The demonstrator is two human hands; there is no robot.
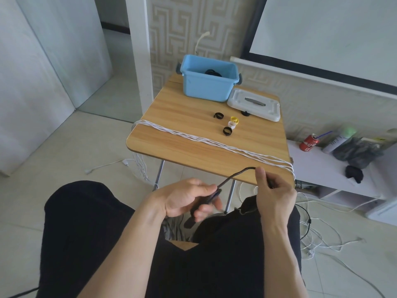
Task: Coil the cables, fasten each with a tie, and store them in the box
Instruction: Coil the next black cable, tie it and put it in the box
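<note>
Two hands worked in front of a wooden table, above the person's dark-clothed lap. Near the table's far edge stood a light blue box, open, with a dark coil inside; its white lid lay flat just beside it. A long bundle of white cables ran slantwise across the tabletop, both ends spilling over the edges toward the floor. Between the bundle and the box sat small ring-shaped ties: black ones, a yellow one, a white one. A thin black cable arched between the hands, off the table, near its front edge. The left hand curled its fingers round the cable's thicker dark end, which hung below the palm. The right hand kept its grip pressed together, pinching the cable between thumb and fingers, the rest trailing down behind the wrist.
</note>
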